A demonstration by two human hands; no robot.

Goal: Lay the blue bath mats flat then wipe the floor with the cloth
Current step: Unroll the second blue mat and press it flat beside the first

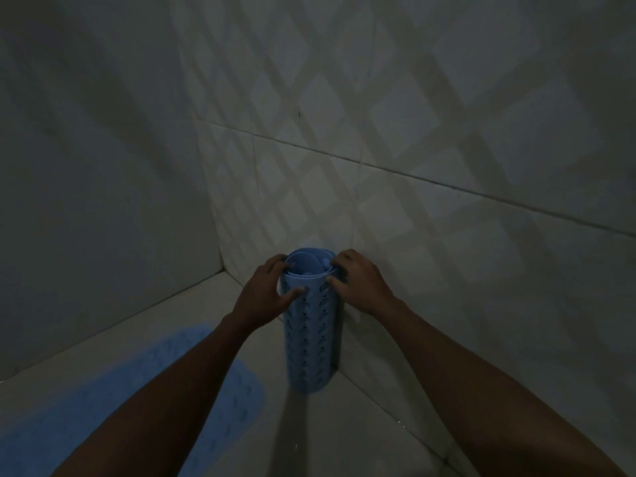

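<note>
Head view: looking forward and down from the person's head, facing a dim tiled wall corner (220,270).
Nearness: sitting close, both forearms filling the lower frame.

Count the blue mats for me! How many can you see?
2. One blue perforated rubber mat stands rolled up by the tiled wall, gripped by both hands. Another blue rubber mat lies flat on the floor at the left, partly hidden by an arm.

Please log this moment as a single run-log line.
left hand: grips rolled mat top | right hand: grips same top | roll: upright against wall | flat mat: on floor | cloth: unseen
</note>
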